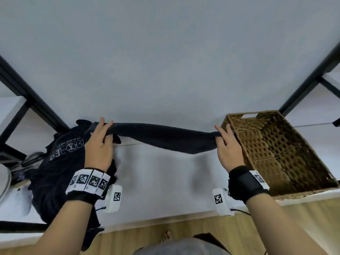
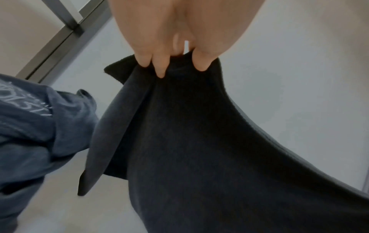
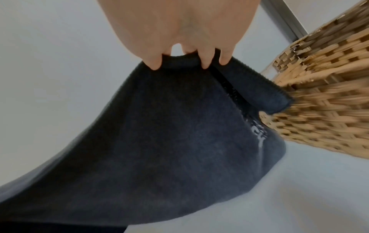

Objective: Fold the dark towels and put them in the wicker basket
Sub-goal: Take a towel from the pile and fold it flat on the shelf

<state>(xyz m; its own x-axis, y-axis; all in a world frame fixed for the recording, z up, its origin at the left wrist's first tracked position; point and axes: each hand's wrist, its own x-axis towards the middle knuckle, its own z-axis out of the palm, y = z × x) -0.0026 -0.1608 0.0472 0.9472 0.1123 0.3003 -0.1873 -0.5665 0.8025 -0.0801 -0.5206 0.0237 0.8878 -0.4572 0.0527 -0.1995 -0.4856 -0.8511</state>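
1. Towel (image 1: 165, 138), dark and stretched out lengthwise, hangs between our two hands above the white bench (image 1: 156, 173), sagging in the middle.
2. Our left hand (image 1: 99, 142) grips the towel's left end: the fingers (image 2: 159, 66) curl over the bunched edge with the thumb pinching from the other side, and a loose corner sticks out beside them.
3. Our right hand (image 1: 228, 146) holds the right end the same way, its fingers (image 3: 205, 59) pressed close together and pinching the gathered cloth against the thumb; a folded flap with a stitched hem hangs toward the basket.
4. Just beside the right hand stands the wicker basket (image 1: 301, 188), rectangular, on the right part of the bench; we see no cloth in it.
5. Under and left of the left hand lies a heap of dark cloth (image 1: 60, 162) with pale printed lettering, draping over the near edge of the bench.
6. Black frame bars (image 1: 31, 96) run at both sides of the bench, and wooden floor (image 1: 128, 240) shows below.
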